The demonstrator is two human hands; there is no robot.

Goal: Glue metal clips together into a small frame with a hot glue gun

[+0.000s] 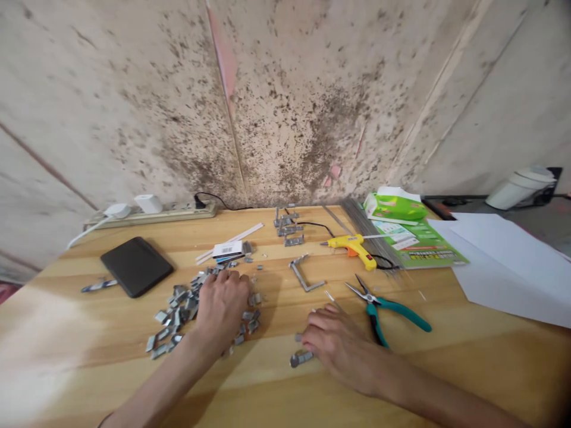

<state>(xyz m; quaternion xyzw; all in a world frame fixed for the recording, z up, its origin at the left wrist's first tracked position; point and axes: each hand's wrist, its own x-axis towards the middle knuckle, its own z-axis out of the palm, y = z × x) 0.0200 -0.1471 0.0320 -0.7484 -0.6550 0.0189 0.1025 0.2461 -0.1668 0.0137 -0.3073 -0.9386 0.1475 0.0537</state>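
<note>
My left hand [222,309] rests palm down on a heap of small grey metal clips [178,315], its fingers curled among the pieces. My right hand [339,345] lies on the wooden table [276,392] with its fingers bent, touching a small grey metal piece [301,358] at the fingertips; a thin metal rod [332,299] sticks out just beyond it. A bent metal bracket [304,274] lies between the two hands, farther back. Teal-handled pliers [383,309] lie just right of my right hand.
A yellow glue gun [354,246], a bundle of thin rods [366,229] and green packets [401,229] sit at the back right. White paper sheets [513,261] cover the right side. A black case [136,266] and a power strip [151,213] are at the back left.
</note>
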